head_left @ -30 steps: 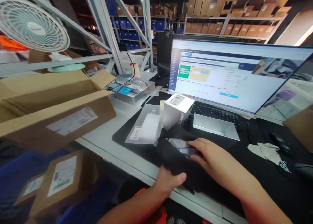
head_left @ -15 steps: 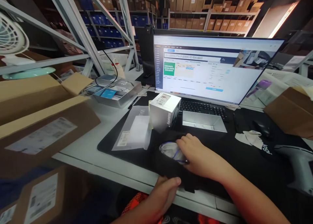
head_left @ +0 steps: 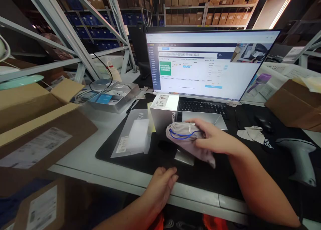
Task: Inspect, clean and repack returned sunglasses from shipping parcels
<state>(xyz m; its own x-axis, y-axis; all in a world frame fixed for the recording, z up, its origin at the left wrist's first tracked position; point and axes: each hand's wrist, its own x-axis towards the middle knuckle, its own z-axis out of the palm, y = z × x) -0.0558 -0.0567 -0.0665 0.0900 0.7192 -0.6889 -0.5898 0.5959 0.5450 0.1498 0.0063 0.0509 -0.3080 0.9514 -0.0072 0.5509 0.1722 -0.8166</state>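
loosely wrinkled fabric pouch (head_left: pixel 192 145), blue cord (head_left: pixel 185 136)

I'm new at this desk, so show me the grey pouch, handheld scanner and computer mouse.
Grey pouch (head_left: pixel 188 144), head view: side below the blue cord.
Handheld scanner (head_left: pixel 301 159), head view: upper handle.
Computer mouse (head_left: pixel 264 123), head view: top shell.

Behind the keyboard (head_left: pixel 204 107) stands the monitor (head_left: pixel 200 79), with storage shelves (head_left: pixel 185 20) farther back. On the desk mat (head_left: pixel 213 180), the product box (head_left: pixel 162 118) sits between a plastic bag (head_left: pixel 135 133) to its left and an open tray (head_left: pixel 222 121) to its right. The drawstring pouch (head_left: pixel 185 139), in the right hand (head_left: pixel 210 136), is above what may be a small packet (head_left: pixel 184 157). The mouse (head_left: pixel 264 123) and barcode scanner (head_left: pixel 299 159) lie farther right.
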